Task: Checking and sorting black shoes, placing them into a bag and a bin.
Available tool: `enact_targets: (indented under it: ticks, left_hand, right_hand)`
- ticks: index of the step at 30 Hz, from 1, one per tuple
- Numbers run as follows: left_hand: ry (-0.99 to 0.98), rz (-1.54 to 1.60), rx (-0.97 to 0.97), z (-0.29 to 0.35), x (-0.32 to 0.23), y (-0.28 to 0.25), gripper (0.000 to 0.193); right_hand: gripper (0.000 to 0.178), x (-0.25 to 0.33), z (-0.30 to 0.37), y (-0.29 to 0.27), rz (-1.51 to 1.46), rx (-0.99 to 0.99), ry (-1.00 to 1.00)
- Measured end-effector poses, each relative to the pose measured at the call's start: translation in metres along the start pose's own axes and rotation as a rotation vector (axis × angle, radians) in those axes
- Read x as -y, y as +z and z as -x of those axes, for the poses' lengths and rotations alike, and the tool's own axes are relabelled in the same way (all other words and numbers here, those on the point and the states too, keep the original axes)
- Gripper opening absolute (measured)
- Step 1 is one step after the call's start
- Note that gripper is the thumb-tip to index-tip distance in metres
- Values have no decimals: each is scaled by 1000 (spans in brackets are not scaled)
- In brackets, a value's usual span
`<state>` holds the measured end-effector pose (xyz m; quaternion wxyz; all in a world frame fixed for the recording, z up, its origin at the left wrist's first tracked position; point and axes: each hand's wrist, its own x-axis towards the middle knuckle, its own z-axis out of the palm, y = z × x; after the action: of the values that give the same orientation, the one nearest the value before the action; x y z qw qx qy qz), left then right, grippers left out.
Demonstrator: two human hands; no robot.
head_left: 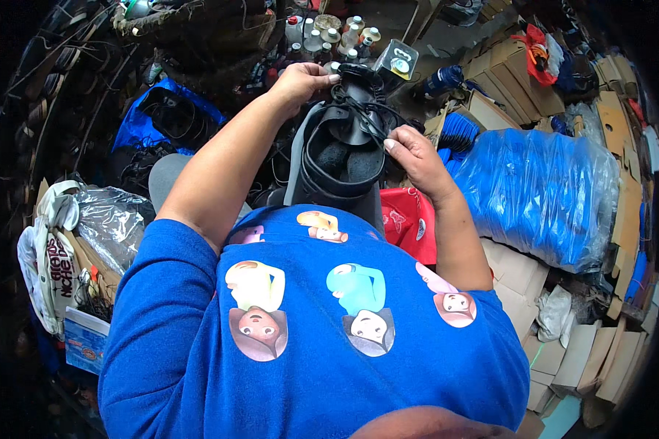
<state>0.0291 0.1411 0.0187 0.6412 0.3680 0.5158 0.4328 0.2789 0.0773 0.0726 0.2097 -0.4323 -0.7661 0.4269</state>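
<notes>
A black boot [342, 173] rests in front of my body, its opening toward me and its dark lining showing. Black bootlaces [365, 110] lie loosely over its tongue and front. My left hand [304, 86] is closed in a pinch at the boot's far left side, on what looks like a dark lace. On the other side my right hand [419, 161] pinches the lace between thumb and forefinger, beside the boot's collar. The exact spot where each lace meets my fingertips is hard to make out against the black boot.
Several bottles [322, 36] and a metal can [398, 60] stand beyond the boot. Blue items in clear plastic [538, 194] lie at right, with cardboard [507, 73] behind. A blue bag [143, 117] holding dark items sits at left; red cloth [408, 219] lies near my right forearm.
</notes>
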Motion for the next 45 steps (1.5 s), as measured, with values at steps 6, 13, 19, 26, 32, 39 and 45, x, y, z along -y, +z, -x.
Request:
enact_targets:
  ticks: [6,13,19,26,32,39,45]
  left_hand:
    - [-33,-312,18,37,1,-6,62]
    - [-136,65,192,102,20,10,62]
    - [629,-312,-271,166,-6,-35,71]
    - [905,-264,-1124,322,13,-98,60]
    - [1159,435,-1404,475,17,-120,45]
    - [1053,427,-1985,581,98,-201,62]
    - [799,598,-2226,603,180,-259,42]
  right_hand:
    - [36,-26,22,6,-346,-111,397]
    - [41,-9,7,33,-674,-17,444]
    - [56,57,-20,68,-378,-3,208]
    - [52,179,-61,163,-479,523,-296]
    - [48,230,-30,220,-321,922,-488]
    - [45,208,-46,218,-293,880,-287]
    - [40,187,-51,213,-292,865,-184]
